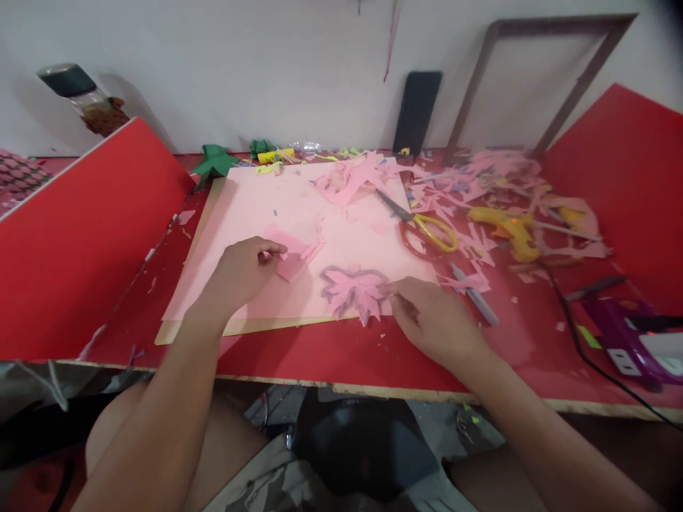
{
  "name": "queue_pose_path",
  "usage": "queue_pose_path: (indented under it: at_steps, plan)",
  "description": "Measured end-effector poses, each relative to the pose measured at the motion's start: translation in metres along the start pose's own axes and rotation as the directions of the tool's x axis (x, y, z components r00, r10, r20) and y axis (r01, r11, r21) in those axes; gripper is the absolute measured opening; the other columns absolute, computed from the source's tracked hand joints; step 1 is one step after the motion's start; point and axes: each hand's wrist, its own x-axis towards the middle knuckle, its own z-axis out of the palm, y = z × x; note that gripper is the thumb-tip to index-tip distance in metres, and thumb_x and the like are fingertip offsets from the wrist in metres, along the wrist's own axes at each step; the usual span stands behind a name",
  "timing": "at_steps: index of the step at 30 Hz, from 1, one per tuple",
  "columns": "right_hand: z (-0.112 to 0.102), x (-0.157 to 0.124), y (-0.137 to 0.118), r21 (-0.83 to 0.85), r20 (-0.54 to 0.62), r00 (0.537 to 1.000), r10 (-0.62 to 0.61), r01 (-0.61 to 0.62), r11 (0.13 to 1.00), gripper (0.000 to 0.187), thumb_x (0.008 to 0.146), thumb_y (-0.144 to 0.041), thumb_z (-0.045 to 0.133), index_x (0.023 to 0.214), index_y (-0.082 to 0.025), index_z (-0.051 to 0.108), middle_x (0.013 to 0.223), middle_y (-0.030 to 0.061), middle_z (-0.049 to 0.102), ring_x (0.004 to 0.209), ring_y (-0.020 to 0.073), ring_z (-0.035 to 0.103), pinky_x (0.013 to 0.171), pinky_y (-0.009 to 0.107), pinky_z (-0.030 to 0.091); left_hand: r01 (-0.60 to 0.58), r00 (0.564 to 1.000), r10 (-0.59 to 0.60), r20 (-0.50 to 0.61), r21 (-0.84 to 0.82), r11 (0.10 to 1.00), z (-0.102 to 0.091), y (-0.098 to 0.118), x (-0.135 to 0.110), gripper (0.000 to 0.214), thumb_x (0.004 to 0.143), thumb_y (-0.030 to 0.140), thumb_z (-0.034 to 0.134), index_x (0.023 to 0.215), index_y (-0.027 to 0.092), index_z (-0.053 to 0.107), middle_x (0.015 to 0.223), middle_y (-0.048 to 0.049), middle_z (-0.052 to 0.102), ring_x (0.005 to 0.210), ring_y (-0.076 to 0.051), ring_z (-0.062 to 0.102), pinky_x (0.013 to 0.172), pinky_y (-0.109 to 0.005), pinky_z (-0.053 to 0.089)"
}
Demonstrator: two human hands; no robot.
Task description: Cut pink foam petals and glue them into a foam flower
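Note:
My left hand [242, 270] is closed in a pinch at the edge of a small folded piece of pink paper [292, 264]. That piece lies on a large pale pink sheet [250, 213]. The fingers of my right hand [430, 313] pinch the right edge of a pink paper bow [353, 291] with a dark grey outline, near the front edge of the sheet. Scissors [427, 231] with yellow and orange handles rest partly open on the sheet's right side, beyond my right hand. A grey pen-like tool [474, 295] lies just right of that hand.
Pink paper scraps [363, 178] heap along the back and right. A yellow glue gun [509, 231] lies among them, its cord running past a purple device [634, 334]. Red side panels [96, 242] flank the red table [299, 355]. A green paper star [214, 162] sits back left.

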Motion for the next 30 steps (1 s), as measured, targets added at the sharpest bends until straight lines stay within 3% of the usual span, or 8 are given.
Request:
queue_pose_path:
  at_steps: [4,8,12,16,19,22,27,30]
  plan:
    - [0.000,0.001,0.000,-0.010,0.002,1.000,-0.014,0.014,1.000,0.029,0.094,-0.016,0.046,0.109,-0.016,0.071,0.098,0.0078,0.075,0.081,0.0210,0.066,0.072,0.033,0.046,-0.033,0.999,0.034,-0.023,0.041,0.999,0.000,0.003,0.003,0.018,0.085,0.030,0.062,0.095,0.024,0.076,0.102,-0.0063,0.074,0.086,-0.023,0.067,0.080,-0.035,0.051]
    - [-0.001,0.001,0.000,0.003,-0.007,1.000,-0.011,0.011,1.000,0.030,0.094,-0.014,0.047,0.111,-0.017,0.071,0.102,0.0072,0.076,0.083,0.0209,0.067,0.075,0.033,0.047,-0.060,0.992,0.043,-0.117,-0.140,0.988,-0.004,0.023,-0.001,0.015,0.090,0.034,0.062,0.095,0.025,0.074,0.107,-0.0043,0.075,0.095,-0.021,0.069,0.084,-0.031,0.053]
    - [-0.002,0.000,-0.001,0.009,-0.020,1.000,0.004,-0.004,1.000,0.030,0.093,-0.013,0.048,0.112,-0.018,0.070,0.100,0.0068,0.076,0.082,0.0204,0.068,0.073,0.031,0.047,-0.053,0.999,0.051,-0.018,-0.430,0.901,-0.001,0.048,-0.013,0.016,0.087,0.035,0.068,0.095,0.023,0.075,0.095,-0.0040,0.077,0.091,-0.021,0.070,0.081,-0.031,0.055]
    - [-0.002,0.000,0.000,0.019,-0.053,0.999,-0.011,0.012,1.000,0.030,0.092,-0.013,0.048,0.111,-0.019,0.070,0.098,0.0061,0.076,0.083,0.0208,0.069,0.072,0.031,0.047,0.025,0.997,0.022,0.079,-0.541,0.841,0.008,0.064,-0.024,0.025,0.084,0.039,0.073,0.102,0.021,0.073,0.090,-0.0044,0.076,0.082,-0.019,0.070,0.074,-0.029,0.055]
    - [-0.001,-0.001,0.001,0.017,-0.071,0.997,0.008,-0.007,1.000,0.029,0.092,-0.014,0.048,0.112,-0.019,0.069,0.099,0.0061,0.077,0.080,0.0204,0.069,0.070,0.030,0.047,0.084,0.991,-0.010,0.133,-0.560,0.824,0.014,0.071,-0.025,0.026,0.077,0.037,0.079,0.093,0.019,0.069,0.079,-0.0027,0.074,0.074,-0.018,0.070,0.070,-0.027,0.054]
    - [-0.002,-0.001,0.000,-0.004,-0.077,0.996,0.047,-0.047,0.999,0.031,0.093,-0.016,0.049,0.117,-0.018,0.067,0.096,0.0065,0.077,0.073,0.0196,0.068,0.065,0.029,0.045,0.058,0.988,0.024,0.153,-0.508,0.859,0.019,0.074,-0.024,0.016,0.078,0.032,0.077,0.082,0.018,0.070,0.080,-0.0037,0.075,0.077,-0.019,0.070,0.073,-0.028,0.053]
    - [-0.002,0.000,-0.001,-0.024,-0.069,0.995,0.074,-0.076,0.997,0.032,0.091,-0.016,0.050,0.118,-0.019,0.067,0.090,0.0051,0.077,0.065,0.0187,0.065,0.061,0.029,0.043,0.025,0.978,0.062,0.200,-0.406,0.914,0.027,0.067,-0.022,0.015,0.087,0.029,0.066,0.093,0.022,0.077,0.096,-0.0038,0.079,0.089,-0.020,0.070,0.078,-0.029,0.052]
    - [-0.002,0.000,-0.001,-0.021,-0.065,0.995,0.077,-0.078,0.997,0.031,0.091,-0.016,0.050,0.116,-0.019,0.068,0.087,0.0048,0.077,0.065,0.0191,0.065,0.061,0.029,0.043,0.046,0.983,0.036,0.182,-0.427,0.903,0.035,0.061,-0.022,0.016,0.085,0.029,0.068,0.095,0.021,0.077,0.095,-0.0043,0.078,0.089,-0.020,0.070,0.079,-0.030,0.052]
